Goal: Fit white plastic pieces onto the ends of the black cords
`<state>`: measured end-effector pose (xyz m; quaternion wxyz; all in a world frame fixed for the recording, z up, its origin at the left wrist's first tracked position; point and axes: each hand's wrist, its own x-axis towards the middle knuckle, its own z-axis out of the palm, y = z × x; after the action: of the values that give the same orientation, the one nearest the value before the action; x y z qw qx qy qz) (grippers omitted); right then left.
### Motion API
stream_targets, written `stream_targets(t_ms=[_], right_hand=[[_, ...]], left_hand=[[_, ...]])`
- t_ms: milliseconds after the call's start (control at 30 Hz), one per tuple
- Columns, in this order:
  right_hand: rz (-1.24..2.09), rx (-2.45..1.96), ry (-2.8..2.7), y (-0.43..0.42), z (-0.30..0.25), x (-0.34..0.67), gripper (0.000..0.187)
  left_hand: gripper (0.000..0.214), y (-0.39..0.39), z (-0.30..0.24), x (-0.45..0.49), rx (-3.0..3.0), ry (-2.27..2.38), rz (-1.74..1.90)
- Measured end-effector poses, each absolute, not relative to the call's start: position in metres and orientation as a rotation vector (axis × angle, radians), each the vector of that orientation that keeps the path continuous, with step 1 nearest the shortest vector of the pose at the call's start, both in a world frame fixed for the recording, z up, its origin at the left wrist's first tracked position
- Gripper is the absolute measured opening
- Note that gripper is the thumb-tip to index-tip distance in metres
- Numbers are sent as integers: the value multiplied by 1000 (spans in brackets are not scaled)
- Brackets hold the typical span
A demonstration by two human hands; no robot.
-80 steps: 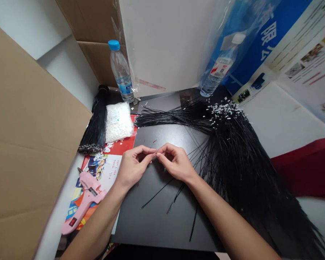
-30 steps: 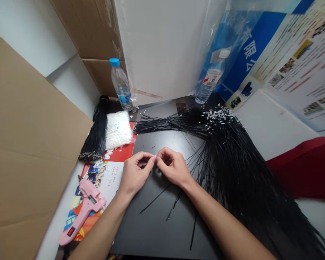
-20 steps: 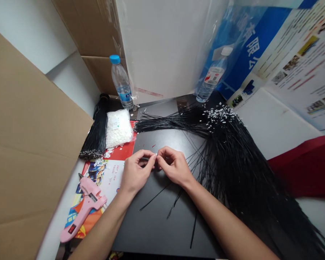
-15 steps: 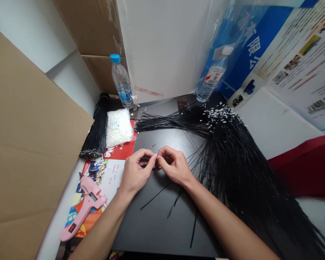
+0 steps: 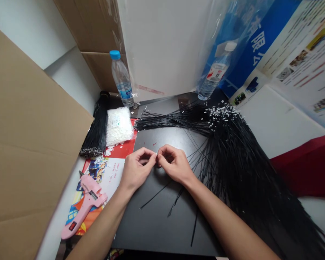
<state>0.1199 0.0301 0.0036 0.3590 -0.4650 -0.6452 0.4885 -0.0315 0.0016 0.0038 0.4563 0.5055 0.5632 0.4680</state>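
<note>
Over the middle of the dark table, my left hand (image 5: pixel 139 169) pinches a tiny white connector housing (image 5: pixel 156 154) between thumb and forefinger. My right hand (image 5: pixel 176 165) is closed in a pinch right beside it, the fingertips nearly touching those of my left. It seems to grip the end of a thin black wire, though the fingers mostly cover it. Loose black wires (image 5: pixel 154 197) stick out from beneath my right wrist. To the right lies a large heap of black wires (image 5: pixel 241 173), many tipped with white connectors (image 5: pixel 223 113).
Behind my hands another bundle of black wires (image 5: pixel 165 122) lies crosswise. At left are a bag of white connectors (image 5: pixel 119 126), a further wire bundle (image 5: pixel 96 130) and a pink glue gun (image 5: pixel 86 204). Two water bottles (image 5: pixel 124 85) (image 5: pixel 212 79) stand at the back. Cardboard (image 5: pixel 29 144) borders the left.
Both hands keep their pinch at almost the same spot. The white piece at the left fingertips shows slightly more clearly. The view has shifted a little.
</note>
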Motion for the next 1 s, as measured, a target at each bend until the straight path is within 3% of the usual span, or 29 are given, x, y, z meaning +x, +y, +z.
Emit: stream_targets(t_ms=[633,1000], right_hand=[[1153,-1175,-1744,30,1,120,14],[1248,-1185,-1608,32,-7,120,10]], left_hand=[[11,1,1,-31,1252,1418,1236],[21,6,4,-30,1082,1339,1227]])
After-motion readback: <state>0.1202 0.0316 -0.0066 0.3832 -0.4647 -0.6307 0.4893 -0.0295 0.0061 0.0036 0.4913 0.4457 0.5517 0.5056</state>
